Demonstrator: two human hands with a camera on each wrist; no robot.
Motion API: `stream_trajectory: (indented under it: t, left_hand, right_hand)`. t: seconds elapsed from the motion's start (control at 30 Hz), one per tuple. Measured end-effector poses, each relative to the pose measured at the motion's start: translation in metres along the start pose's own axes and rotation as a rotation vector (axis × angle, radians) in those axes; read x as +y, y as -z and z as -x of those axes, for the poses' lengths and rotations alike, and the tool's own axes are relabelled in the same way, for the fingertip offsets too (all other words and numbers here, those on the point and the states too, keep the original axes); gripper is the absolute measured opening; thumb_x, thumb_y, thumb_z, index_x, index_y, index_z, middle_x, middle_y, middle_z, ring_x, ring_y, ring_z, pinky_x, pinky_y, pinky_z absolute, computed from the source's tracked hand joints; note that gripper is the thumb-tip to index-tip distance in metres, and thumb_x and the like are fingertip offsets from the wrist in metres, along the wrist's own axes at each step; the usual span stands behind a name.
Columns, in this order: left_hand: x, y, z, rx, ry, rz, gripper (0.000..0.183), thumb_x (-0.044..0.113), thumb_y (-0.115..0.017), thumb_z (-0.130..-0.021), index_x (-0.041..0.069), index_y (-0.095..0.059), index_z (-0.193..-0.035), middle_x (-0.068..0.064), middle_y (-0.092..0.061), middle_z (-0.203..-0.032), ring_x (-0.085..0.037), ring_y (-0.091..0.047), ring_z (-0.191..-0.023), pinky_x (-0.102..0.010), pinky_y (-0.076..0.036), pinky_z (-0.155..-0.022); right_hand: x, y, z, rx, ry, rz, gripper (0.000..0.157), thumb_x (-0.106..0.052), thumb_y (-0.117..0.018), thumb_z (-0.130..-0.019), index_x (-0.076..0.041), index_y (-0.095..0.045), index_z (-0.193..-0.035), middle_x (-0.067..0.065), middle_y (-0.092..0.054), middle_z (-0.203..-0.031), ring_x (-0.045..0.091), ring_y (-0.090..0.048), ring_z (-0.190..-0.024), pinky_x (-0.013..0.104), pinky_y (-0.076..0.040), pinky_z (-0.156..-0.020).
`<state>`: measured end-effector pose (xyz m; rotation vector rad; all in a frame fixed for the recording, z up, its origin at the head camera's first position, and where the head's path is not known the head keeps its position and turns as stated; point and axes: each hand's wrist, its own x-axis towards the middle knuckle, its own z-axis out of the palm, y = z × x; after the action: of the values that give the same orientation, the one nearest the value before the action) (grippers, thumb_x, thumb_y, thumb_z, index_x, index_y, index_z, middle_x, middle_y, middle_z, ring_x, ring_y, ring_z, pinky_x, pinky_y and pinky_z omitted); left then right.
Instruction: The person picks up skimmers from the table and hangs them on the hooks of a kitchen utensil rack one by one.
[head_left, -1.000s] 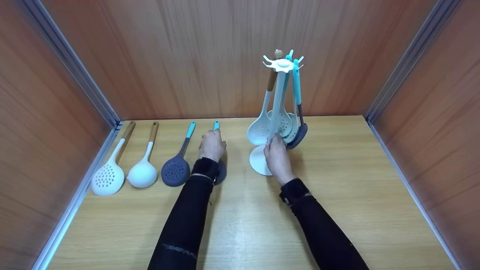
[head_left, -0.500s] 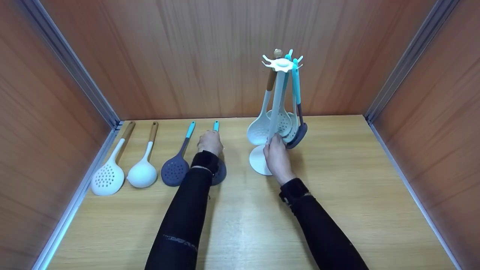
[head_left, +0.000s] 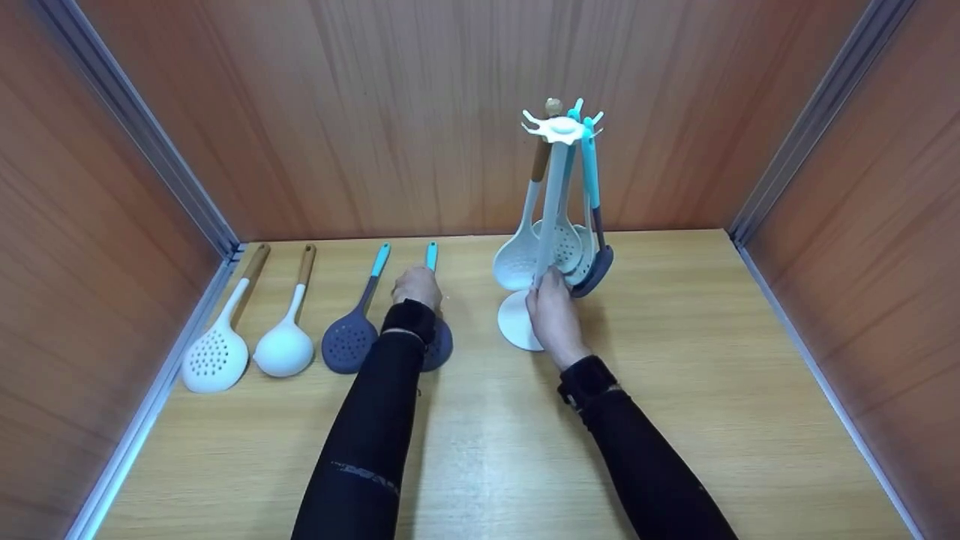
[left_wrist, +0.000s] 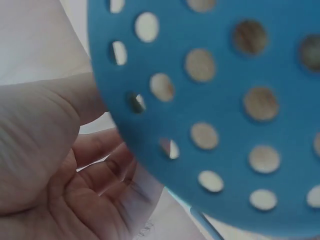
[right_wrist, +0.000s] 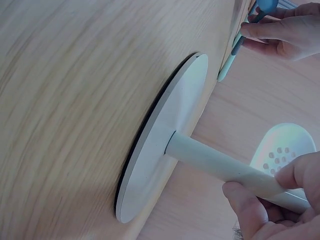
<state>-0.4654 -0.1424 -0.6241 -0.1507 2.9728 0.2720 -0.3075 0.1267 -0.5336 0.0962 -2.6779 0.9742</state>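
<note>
My left hand (head_left: 416, 287) holds a dark blue skimmer (head_left: 439, 349) with a teal handle by its stem. Thumb and fingers of the left hand (right_wrist: 290, 35) pinch that dark stem in the right wrist view. Close up in the left wrist view, the skimmer's perforated head (left_wrist: 227, 90) hides part of the palm. My right hand (head_left: 553, 319) grips the white pole (head_left: 553, 217) of a utensil stand low down, just above its round base (right_wrist: 162, 165). Hanging from the stand are a pale slotted spoon (head_left: 517, 259), a dark utensil (head_left: 596, 271) and other pale utensils.
On the wooden table left of my left hand lie a white skimmer (head_left: 215, 356), a white ladle (head_left: 283, 349) and another dark skimmer (head_left: 350, 343). A wood-grain panel (head_left: 375, 120) rises behind, with side panels at left and right.
My left hand has drawn slightly back and to the left along the skimmer, showing more of the teal handle. The right hand keeps its grip on the pole.
</note>
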Motion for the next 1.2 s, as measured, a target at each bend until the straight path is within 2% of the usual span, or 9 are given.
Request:
stream_trajectory:
  t: [0.2,0.4,0.63,0.77,0.83,0.97,1.0,1.07,1.2]
  left_hand:
    - [-0.004,-0.001,0.0,-0.01,-0.005,0.007,0.025,0.013,-0.068,-0.108,0.005,-0.088,-0.12,-0.02,-0.088,-0.124,-0.038,-0.087,-0.112,-0.055,-0.074,-0.088]
    - [-0.007,0.005,0.006,0.016,-0.015,0.074,0.022,0.011,-0.067,-0.105,0.005,-0.088,-0.108,-0.022,-0.089,-0.12,-0.044,-0.087,-0.11,-0.057,-0.074,-0.085]
    - [0.006,0.042,0.041,0.01,-0.015,0.101,0.015,0.007,-0.07,-0.103,0.004,-0.085,-0.102,-0.02,-0.088,-0.117,-0.045,-0.085,-0.11,-0.059,-0.072,-0.089]
    - [0.002,0.039,0.039,0.059,-0.052,0.116,0.012,0.008,-0.074,-0.101,0.008,-0.08,-0.091,-0.016,-0.088,-0.107,-0.041,-0.085,-0.103,-0.056,-0.071,-0.084]
    - [-0.005,0.028,0.027,0.071,-0.072,0.125,0.014,0.01,-0.076,-0.1,0.011,-0.079,-0.087,-0.013,-0.088,-0.103,-0.038,-0.085,-0.1,-0.055,-0.071,-0.083]
    - [0.011,0.067,0.07,0.054,-0.069,0.14,0.012,0.007,-0.074,-0.103,0.003,-0.083,-0.096,-0.017,-0.089,-0.108,-0.04,-0.086,-0.108,-0.057,-0.072,-0.095]
    - [0.013,0.07,0.075,0.065,-0.074,0.145,0.013,0.006,-0.073,-0.103,0.003,-0.083,-0.095,-0.018,-0.089,-0.107,-0.04,-0.086,-0.108,-0.057,-0.072,-0.096]
    - [0.027,0.099,0.106,0.055,-0.058,0.152,0.015,0.003,-0.069,-0.106,-0.002,-0.083,-0.101,-0.02,-0.089,-0.112,-0.041,-0.085,-0.113,-0.057,-0.071,-0.103]
    - [0.032,0.107,0.117,0.084,-0.053,0.168,0.015,0.004,-0.069,-0.107,-0.003,-0.082,-0.106,-0.021,-0.088,-0.113,-0.04,-0.085,-0.112,-0.056,-0.071,-0.102]
  right_hand:
    - [0.0,0.0,0.0,0.002,-0.001,-0.004,0.04,-0.004,-0.064,-0.116,0.015,-0.057,-0.151,0.034,-0.07,-0.145,0.048,-0.071,-0.144,0.056,-0.061,-0.124]
    - [0.001,-0.002,0.001,0.052,0.052,0.034,0.033,-0.002,-0.066,-0.114,0.015,-0.061,-0.142,0.033,-0.073,-0.133,0.049,-0.077,-0.13,0.057,-0.067,-0.111]
    - [0.002,-0.002,0.002,0.045,0.048,0.044,0.034,-0.003,-0.066,-0.115,0.015,-0.06,-0.144,0.033,-0.073,-0.133,0.048,-0.077,-0.131,0.055,-0.067,-0.111]
    - [0.002,-0.002,0.001,0.035,0.035,0.045,0.034,-0.003,-0.065,-0.115,0.015,-0.06,-0.144,0.032,-0.073,-0.134,0.047,-0.077,-0.131,0.055,-0.067,-0.112]
    - [0.002,-0.003,0.001,0.029,0.024,0.037,0.034,-0.004,-0.064,-0.116,0.014,-0.06,-0.144,0.032,-0.073,-0.135,0.047,-0.077,-0.132,0.055,-0.067,-0.112]
    - [0.001,-0.002,0.001,0.023,0.013,0.021,0.036,-0.004,-0.064,-0.116,0.014,-0.059,-0.146,0.033,-0.072,-0.137,0.047,-0.076,-0.134,0.056,-0.066,-0.114]
    - [0.001,-0.002,0.001,0.024,0.013,0.018,0.037,-0.004,-0.064,-0.116,0.014,-0.059,-0.147,0.033,-0.072,-0.138,0.047,-0.076,-0.135,0.056,-0.066,-0.114]
    - [0.001,-0.001,0.001,0.029,0.019,0.017,0.037,-0.003,-0.064,-0.115,0.015,-0.059,-0.147,0.033,-0.072,-0.139,0.047,-0.076,-0.135,0.056,-0.066,-0.115]
    - [0.001,-0.002,0.002,0.05,0.041,0.021,0.036,-0.002,-0.065,-0.114,0.015,-0.059,-0.146,0.033,-0.072,-0.137,0.048,-0.076,-0.133,0.056,-0.066,-0.115]
